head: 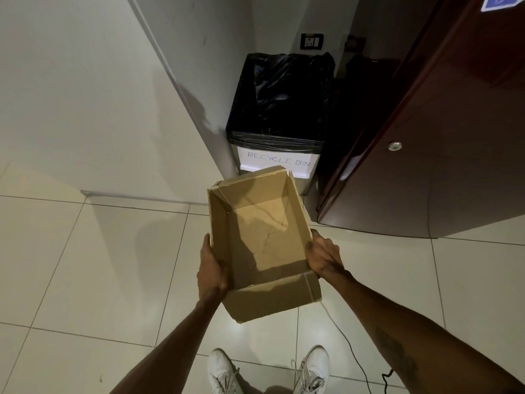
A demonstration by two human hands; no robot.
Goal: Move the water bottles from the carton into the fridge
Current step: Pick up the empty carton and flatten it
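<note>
While left grip (211, 268) and right grip (324, 255) clasp the empty carton (264, 231) before the bin (277, 166), its loose flap (272, 300) could snag the rim (275, 137).

Pretty dim indoor light, warm-ish. Soft shadows on the wall (181, 109) and floor tiles (85, 265), small glare patch near the shoes (224, 371). Fisheye bends the edges, slightly soft overall.

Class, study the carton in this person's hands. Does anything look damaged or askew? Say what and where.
Yes. The carton, gripped at its sides by the left hand and right hand, looks worn: its far rim is ragged, its floor creased, and its near flap hangs outward. Nothing shows inside.
</note>
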